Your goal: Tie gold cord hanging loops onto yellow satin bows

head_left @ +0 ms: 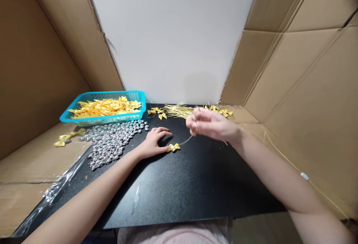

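Observation:
A yellow ribbon bow (174, 147) with a silver bead on it lies on the black tabletop. My left hand (155, 142) rests flat beside it, fingers spread, its thumb tip touching the bow's left end. A thin gold cord (185, 140) curves up from the bow toward my right hand (208, 123). That hand is raised above the table, its fingers pinched together on the cord. Part of the cord is hidden behind the fingers. Left of my left hand spreads a heap of shiny silver beads (109, 143).
A turquoise basket (102, 120) filled with yellow bows stands at the back left. Gold cord strips (179, 110) lie at the back, between bows with cord loops (157, 112) and more bows (220, 109). Loose bows (67, 138) lie at left. Cardboard walls (313, 72) enclose the sides.

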The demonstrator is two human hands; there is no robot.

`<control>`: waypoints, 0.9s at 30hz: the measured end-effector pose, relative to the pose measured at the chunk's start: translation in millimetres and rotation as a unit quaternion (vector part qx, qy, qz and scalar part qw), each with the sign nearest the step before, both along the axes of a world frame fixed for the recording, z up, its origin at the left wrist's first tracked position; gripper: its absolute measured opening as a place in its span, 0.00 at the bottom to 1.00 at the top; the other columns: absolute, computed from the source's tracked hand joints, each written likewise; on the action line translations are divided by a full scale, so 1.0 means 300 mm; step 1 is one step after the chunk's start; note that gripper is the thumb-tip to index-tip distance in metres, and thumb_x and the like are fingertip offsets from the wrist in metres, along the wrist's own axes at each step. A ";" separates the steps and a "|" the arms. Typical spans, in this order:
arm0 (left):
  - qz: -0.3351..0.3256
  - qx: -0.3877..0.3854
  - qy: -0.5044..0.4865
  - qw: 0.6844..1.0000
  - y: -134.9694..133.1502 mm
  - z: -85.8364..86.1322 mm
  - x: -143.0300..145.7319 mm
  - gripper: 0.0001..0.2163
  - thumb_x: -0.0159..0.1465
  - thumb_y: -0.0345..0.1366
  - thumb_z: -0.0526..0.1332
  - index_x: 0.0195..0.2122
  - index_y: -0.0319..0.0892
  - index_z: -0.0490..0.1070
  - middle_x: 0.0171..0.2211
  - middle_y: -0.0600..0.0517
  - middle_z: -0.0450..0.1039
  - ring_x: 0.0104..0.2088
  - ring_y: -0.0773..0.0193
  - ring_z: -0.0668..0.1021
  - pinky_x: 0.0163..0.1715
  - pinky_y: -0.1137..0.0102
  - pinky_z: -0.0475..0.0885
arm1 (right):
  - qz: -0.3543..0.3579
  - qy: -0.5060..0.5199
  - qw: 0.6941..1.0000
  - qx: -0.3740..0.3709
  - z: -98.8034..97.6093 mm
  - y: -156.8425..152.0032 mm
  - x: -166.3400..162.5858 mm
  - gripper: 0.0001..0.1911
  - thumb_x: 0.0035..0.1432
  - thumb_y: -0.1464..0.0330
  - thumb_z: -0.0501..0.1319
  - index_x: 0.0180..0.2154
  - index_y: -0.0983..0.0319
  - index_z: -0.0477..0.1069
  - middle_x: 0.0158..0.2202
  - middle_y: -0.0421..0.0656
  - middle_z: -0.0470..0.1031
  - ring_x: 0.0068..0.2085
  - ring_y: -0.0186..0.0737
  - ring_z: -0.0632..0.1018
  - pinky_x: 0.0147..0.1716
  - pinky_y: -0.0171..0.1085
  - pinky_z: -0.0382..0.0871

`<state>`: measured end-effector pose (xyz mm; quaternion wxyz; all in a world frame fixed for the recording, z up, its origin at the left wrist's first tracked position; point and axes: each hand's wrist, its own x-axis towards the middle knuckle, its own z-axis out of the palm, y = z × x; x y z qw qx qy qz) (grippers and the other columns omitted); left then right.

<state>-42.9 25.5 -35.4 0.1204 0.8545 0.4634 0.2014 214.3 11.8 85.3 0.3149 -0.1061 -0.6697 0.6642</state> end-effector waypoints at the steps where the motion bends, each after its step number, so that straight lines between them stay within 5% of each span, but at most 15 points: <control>1: -0.011 -0.005 0.001 1.000 -0.007 0.005 0.005 0.23 0.56 0.48 0.65 0.52 0.48 0.70 0.55 0.46 0.66 0.55 0.48 0.66 0.55 0.52 0.59 | -0.035 0.001 0.999 -0.006 0.017 0.057 -0.016 0.14 0.57 0.68 0.64 0.31 0.59 0.56 0.35 0.39 0.65 0.33 0.31 0.67 0.34 0.33 0.65; 3: -0.040 -0.015 0.002 0.999 -0.025 0.012 0.018 0.25 0.55 0.49 0.66 0.53 0.49 0.68 0.56 0.46 0.65 0.56 0.47 0.65 0.56 0.52 0.59 | -0.131 -0.046 0.990 0.015 0.021 0.179 -0.052 0.14 0.59 0.72 0.60 0.29 0.59 0.54 0.35 0.39 0.66 0.32 0.30 0.67 0.34 0.32 0.65; 5: -0.072 -0.020 -0.001 0.997 -0.047 0.015 0.033 0.28 0.54 0.49 0.66 0.56 0.49 0.65 0.58 0.45 0.63 0.58 0.47 0.64 0.57 0.52 0.58 | -0.259 -0.193 0.946 0.039 -0.022 0.289 -0.086 0.10 0.62 0.74 0.57 0.30 0.60 0.57 0.35 0.38 0.68 0.32 0.29 0.68 0.33 0.31 0.66; 8: -0.081 -0.003 -0.018 0.997 -0.076 0.013 0.052 0.40 0.53 0.49 0.67 0.64 0.47 0.52 0.62 0.41 0.56 0.61 0.45 0.60 0.59 0.50 0.55 | -0.303 -0.282 0.910 0.026 -0.143 0.395 -0.120 0.04 0.60 0.72 0.61 0.37 0.65 0.67 0.39 0.44 0.72 0.36 0.36 0.73 0.37 0.38 0.71; 11: -0.071 0.027 -0.019 0.997 -0.097 0.014 0.064 0.48 0.53 0.47 0.67 0.68 0.45 0.39 0.66 0.37 0.46 0.64 0.42 0.54 0.60 0.48 0.52 | -0.335 -0.321 0.886 0.022 -0.244 0.436 -0.134 0.16 0.63 0.64 0.59 0.51 0.64 0.67 0.50 0.47 0.71 0.46 0.43 0.75 0.44 0.46 0.73; 14: -0.123 0.044 0.028 0.991 -0.108 0.022 0.072 0.33 0.58 0.43 0.64 0.64 0.54 0.55 0.67 0.43 0.43 0.64 0.40 0.53 0.59 0.46 0.52 | -0.359 -0.324 0.875 0.024 -0.264 0.453 -0.134 0.17 0.63 0.64 0.59 0.52 0.64 0.66 0.51 0.48 0.70 0.47 0.44 0.75 0.45 0.48 0.73; 16: -0.153 0.043 0.054 0.986 -0.111 0.029 0.075 0.22 0.60 0.40 0.61 0.57 0.57 0.66 0.66 0.47 0.46 0.63 0.41 0.56 0.59 0.45 0.50 | -0.368 -0.307 0.878 0.025 -0.240 0.452 -0.130 0.18 0.63 0.64 0.59 0.52 0.64 0.66 0.51 0.48 0.70 0.47 0.44 0.75 0.44 0.47 0.73; 20: -0.140 0.008 0.011 0.990 -0.111 0.042 0.078 0.17 0.62 0.38 0.59 0.53 0.55 0.71 0.64 0.48 0.54 0.62 0.44 0.58 0.60 0.46 0.51 | -0.364 -0.234 0.901 0.029 -0.189 0.376 -0.123 0.14 0.67 0.61 0.51 0.41 0.65 0.68 0.41 0.45 0.72 0.39 0.37 0.75 0.38 0.40 0.72; 23: -0.096 -0.012 -0.100 0.990 -0.110 0.045 0.091 0.14 0.63 0.37 0.58 0.50 0.51 0.73 0.58 0.48 0.64 0.59 0.50 0.63 0.59 0.51 0.56 | -0.347 -0.168 0.921 0.051 -0.194 0.255 -0.131 0.19 0.69 0.62 0.40 0.31 0.61 0.61 0.36 0.42 0.68 0.36 0.35 0.71 0.36 0.35 0.67; 27: -0.047 -0.124 -0.269 0.954 -0.113 0.037 0.138 0.16 0.63 0.42 0.58 0.49 0.43 0.73 0.46 0.46 0.75 0.45 0.55 0.75 0.47 0.60 0.70 | -0.320 -0.123 0.934 0.097 -0.232 0.112 -0.174 0.17 0.68 0.64 0.41 0.29 0.60 0.61 0.39 0.43 0.67 0.43 0.38 0.69 0.43 0.37 0.63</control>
